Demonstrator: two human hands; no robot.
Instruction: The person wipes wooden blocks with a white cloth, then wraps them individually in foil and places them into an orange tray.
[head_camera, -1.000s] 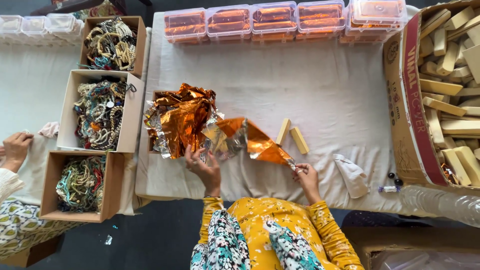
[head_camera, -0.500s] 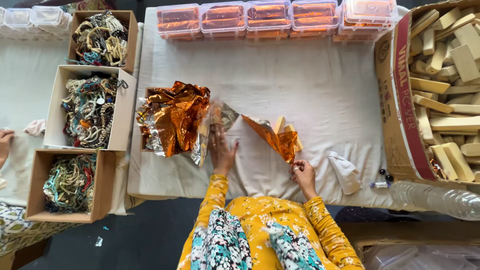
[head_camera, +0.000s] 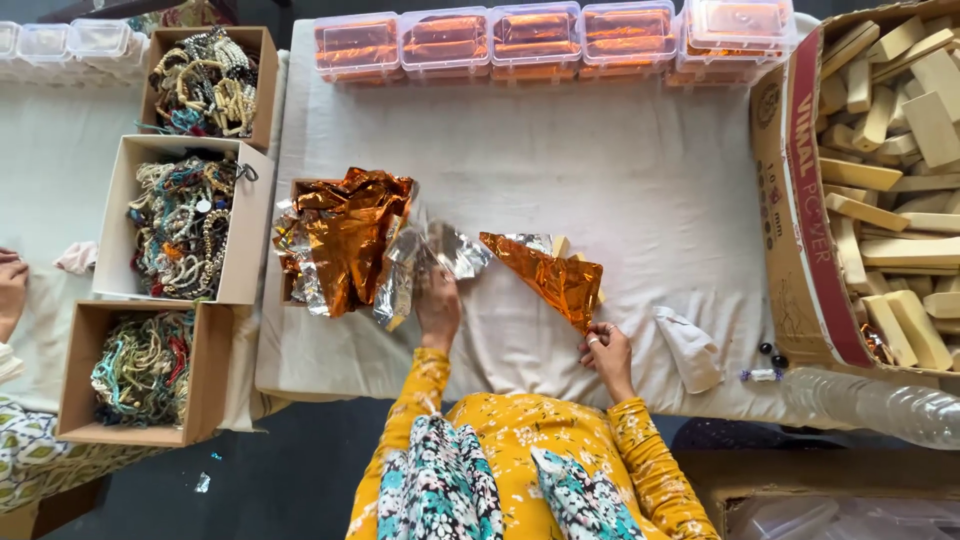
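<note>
- Head view, landmark = the white cloth table.
- Left hand: near the front edge of table, fingers stretched flat and pressing on the pile of foil sheets, at its silver corner. It grips nothing, only rests on top.
- Foil pile: orange and silver, crumpled, at the left part of table, lying over a small brown tray whose edge just shows.
- Right hand: near front edge, a bit right of centre. Fingers closed in a pinch on the lower corner of one orange foil sheet.
- This sheet is spread in a triangle shape on the table centre; wooden blocks peek out behind it, mostly covered.
- Back edge of table: a row of clear plastic boxes w/ orange content.
- Right of table: big cardboard box full of pale wooden blocks.
- Left of table: three open boxes of bead necklaces; another person's hand is at the far left border.
- Front right corner of table: a white folded cloth.
</note>
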